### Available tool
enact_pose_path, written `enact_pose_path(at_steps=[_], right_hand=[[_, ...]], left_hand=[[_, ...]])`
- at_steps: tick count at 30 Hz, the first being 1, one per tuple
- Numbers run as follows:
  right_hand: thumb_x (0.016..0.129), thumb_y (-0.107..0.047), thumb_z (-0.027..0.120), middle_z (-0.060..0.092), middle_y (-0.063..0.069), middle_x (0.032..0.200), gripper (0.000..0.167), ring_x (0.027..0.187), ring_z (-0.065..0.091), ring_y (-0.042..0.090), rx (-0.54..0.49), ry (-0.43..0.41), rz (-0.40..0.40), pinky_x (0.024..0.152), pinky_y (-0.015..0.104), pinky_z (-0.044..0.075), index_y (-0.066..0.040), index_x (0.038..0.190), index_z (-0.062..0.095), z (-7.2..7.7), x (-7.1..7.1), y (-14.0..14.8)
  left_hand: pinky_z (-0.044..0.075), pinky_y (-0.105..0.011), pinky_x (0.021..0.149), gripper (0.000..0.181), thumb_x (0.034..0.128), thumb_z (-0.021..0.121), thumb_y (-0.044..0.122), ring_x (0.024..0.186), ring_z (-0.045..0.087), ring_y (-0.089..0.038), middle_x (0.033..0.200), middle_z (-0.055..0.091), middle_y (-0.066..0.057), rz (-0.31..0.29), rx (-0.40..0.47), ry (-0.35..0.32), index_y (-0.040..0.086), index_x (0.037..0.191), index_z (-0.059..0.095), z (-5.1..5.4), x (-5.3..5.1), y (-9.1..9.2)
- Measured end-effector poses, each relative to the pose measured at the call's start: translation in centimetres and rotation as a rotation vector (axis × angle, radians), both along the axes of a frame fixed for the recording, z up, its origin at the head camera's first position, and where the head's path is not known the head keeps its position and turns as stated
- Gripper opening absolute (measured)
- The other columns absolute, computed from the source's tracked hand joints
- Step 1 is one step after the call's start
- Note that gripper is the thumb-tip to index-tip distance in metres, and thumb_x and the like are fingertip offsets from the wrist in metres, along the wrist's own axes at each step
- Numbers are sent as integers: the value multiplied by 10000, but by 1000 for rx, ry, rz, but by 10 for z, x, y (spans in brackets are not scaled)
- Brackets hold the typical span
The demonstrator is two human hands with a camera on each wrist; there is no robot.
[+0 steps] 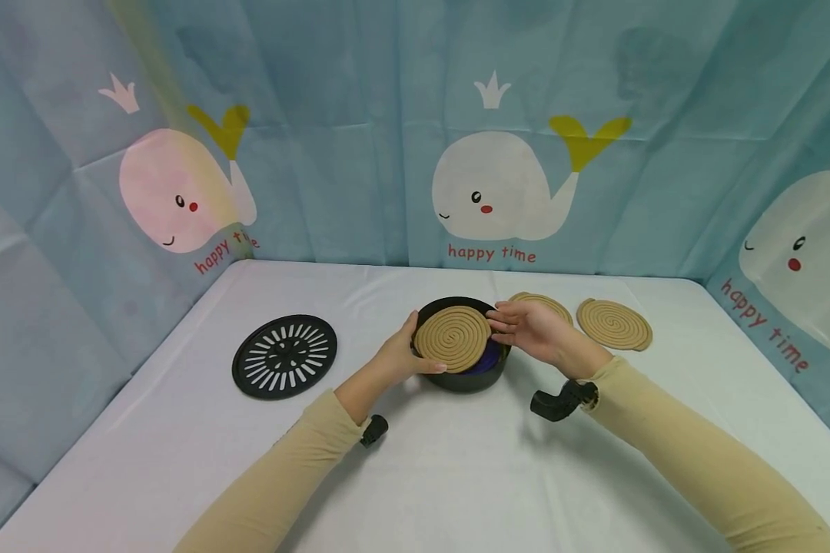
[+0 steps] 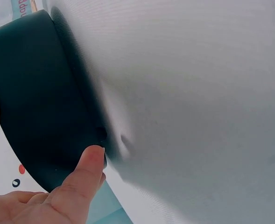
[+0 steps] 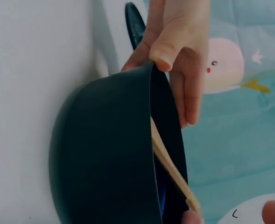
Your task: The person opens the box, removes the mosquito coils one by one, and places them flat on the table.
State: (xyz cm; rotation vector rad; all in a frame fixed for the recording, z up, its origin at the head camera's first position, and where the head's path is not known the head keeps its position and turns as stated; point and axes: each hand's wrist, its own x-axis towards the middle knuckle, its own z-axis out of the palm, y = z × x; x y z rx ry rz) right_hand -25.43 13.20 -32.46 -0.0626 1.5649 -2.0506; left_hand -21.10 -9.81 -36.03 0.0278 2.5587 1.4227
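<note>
A round black mosquito coil holder (image 1: 466, 382) stands on the table. One tan mosquito coil (image 1: 452, 339) leans inside its mouth, tilted, and part of a dark blue-purple interior (image 1: 489, 355) shows beside it. My left hand (image 1: 400, 356) grips the holder at its left side; in the right wrist view its thumb (image 3: 163, 57) lies at the rim. At the coil's right edge is my right hand (image 1: 532, 330), its fingers extended. In the right wrist view one fingertip (image 3: 192, 217) meets the coil's edge, while another digit (image 3: 274, 212) stands apart from it.
To the left lies a black slotted round lid (image 1: 285, 356). On the right, one tan coil (image 1: 614, 323) lies flat, and another coil (image 1: 549, 304) is partly hidden behind my right hand. A blue whale-printed curtain (image 1: 360, 153) borders the white table (image 1: 456, 476).
</note>
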Motion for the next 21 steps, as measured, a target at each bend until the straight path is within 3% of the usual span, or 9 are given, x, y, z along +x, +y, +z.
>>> enact_pose_path(at_steps=[7, 11, 18, 21], right_hand=[[1021, 26, 327, 188, 292, 1543, 548, 1347, 346, 300, 174, 92, 16, 1153, 444, 224, 114, 1505, 85, -4, -2, -6], [999, 41, 380, 241, 297, 1498, 534, 1263, 412, 279, 221, 108, 26, 1129, 446, 282, 131, 1486, 179, -6, 0, -11], [974, 72, 418, 344, 280, 1433, 531, 1129, 516, 233, 238, 115, 43, 989, 373, 443, 111, 1475, 246, -10, 2, -16], [966, 104, 404, 279, 292, 1482, 587, 1246, 463, 317, 172, 85, 54, 1023, 446, 415, 75, 1506, 176, -13, 4, -18]], left_hand=[[208, -479, 1154, 1109, 775, 841, 200, 1451, 177, -328, 1604, 140, -124, -7, -9, 4, 95, 1573, 78, -1, -2, 1], [209, -485, 1152, 1109, 774, 842, 197, 1449, 181, -334, 1601, 147, -135, -9, -14, 2, 89, 1572, 79, 0, -1, 1], [215, -503, 1147, 1110, 775, 842, 197, 1445, 191, -349, 1596, 160, -154, -7, -6, 2, 81, 1571, 77, -1, -1, -1], [215, -505, 1146, 1110, 776, 842, 197, 1445, 190, -351, 1596, 159, -155, -9, -3, 2, 80, 1570, 75, -1, -1, -1]])
